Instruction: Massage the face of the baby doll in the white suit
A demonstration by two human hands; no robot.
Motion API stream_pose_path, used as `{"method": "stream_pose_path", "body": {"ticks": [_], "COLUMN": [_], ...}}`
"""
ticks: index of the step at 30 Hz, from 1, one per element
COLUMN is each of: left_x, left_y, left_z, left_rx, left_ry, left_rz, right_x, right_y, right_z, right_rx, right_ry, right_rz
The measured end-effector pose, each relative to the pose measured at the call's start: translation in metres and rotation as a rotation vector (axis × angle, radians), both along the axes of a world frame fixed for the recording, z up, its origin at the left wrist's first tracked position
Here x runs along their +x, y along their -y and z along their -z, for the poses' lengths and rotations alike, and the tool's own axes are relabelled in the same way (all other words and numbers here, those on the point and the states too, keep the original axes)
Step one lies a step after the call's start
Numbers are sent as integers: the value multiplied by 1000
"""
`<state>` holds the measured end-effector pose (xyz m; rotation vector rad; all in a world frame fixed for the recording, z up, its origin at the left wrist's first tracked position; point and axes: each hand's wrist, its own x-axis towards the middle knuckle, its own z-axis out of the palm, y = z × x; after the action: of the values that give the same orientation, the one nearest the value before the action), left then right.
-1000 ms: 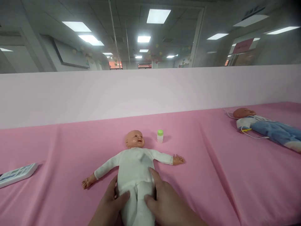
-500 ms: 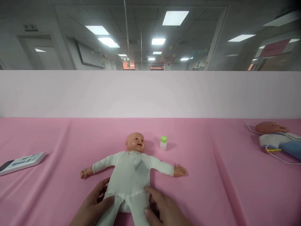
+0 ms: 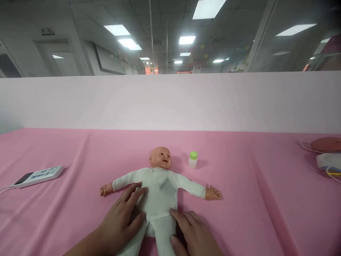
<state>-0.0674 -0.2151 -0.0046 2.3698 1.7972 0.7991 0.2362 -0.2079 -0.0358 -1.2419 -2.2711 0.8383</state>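
Observation:
A baby doll (image 3: pixel 160 192) in a white cloth suit lies on its back, arms spread, its head (image 3: pixel 160 157) toward the back. My left hand (image 3: pixel 122 213) rests over its left-of-picture side, fingers apart on the torso and thumb near the hip. At the opposite hip, my right hand (image 3: pixel 194 233) touches the waist with the index fingertip and the thigh with the thumb, a gap between them. The lower legs run out of view at the bottom. A small clear bottle with a green cap (image 3: pixel 193 159) stands beside the head.
On the left lies a white handheld device (image 3: pixel 39 176) with a dark end and a cable. Another doll (image 3: pixel 326 145), with tubing, is partly cut off at the right edge. A pink cloth (image 3: pixel 239 220) covers the table, with a white low wall (image 3: pixel 170 101) and glass behind.
My left hand has moved up from the doll's hip onto its torso, with the fingers more extended. My right hand stays at the other hip. The view has shifted, so everything sits further right.

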Motion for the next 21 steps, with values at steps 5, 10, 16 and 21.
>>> {"method": "stream_pose_path", "body": {"ticks": [5, 10, 16, 21], "left_x": [-19, -35, -46, -53], "left_y": [-42, -65, -65, -77], "left_z": [-18, -1, 19, 24], "left_rx": [142, 456, 308, 137], "left_ry": [-123, -179, 9, 170], "left_rz": [152, 284, 231, 219], "right_x": [3, -6, -15, -16], "right_y": [-3, -5, -7, -5], "right_z": [-2, 4, 0, -2], "right_rx": [252, 227, 243, 312], "right_ry": [108, 283, 366, 387], "right_rz": [120, 217, 261, 250]}}
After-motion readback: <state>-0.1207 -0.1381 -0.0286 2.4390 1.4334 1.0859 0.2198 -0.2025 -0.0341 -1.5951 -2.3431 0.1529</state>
